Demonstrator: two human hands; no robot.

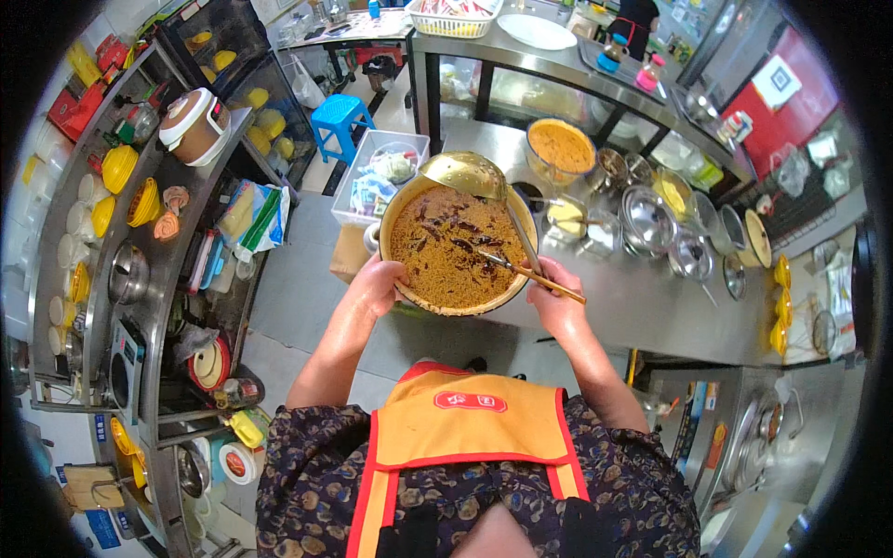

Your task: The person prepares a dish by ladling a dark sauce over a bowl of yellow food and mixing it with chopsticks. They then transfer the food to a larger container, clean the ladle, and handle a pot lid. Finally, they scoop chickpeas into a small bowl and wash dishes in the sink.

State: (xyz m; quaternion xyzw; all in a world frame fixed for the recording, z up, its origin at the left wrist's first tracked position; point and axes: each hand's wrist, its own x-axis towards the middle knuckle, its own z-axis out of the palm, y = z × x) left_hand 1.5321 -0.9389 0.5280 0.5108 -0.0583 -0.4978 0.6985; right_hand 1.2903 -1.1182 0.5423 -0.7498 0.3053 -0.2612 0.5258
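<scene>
I hold a large pot (pixel 386 240) of brown, grainy sauce (pixel 432 272) with dark red dried chillies (pixel 464 244) scattered over it. At the left rim, my left hand (pixel 377 284) grips the pot with its thumb over the edge. My right hand (pixel 558 300) is at the right side of the pot, by the handle of a big metal ladle (pixel 464 173). The ladle's bowl lies across the far rim. A thin utensil with a metal tip and brown handle (pixel 551 284) slants from the sauce over my right hand. My right fingers are partly hidden.
A steel counter (pixel 628 307) extends right, bearing a second bowl of orange-brown sauce (pixel 564 146) and several lidded metal pots (pixel 649 216). A white plastic bin (pixel 342 202) stands beyond the pot. Left are shelves with a rice cooker (pixel 195 125); a blue stool (pixel 342 118) stands farther off.
</scene>
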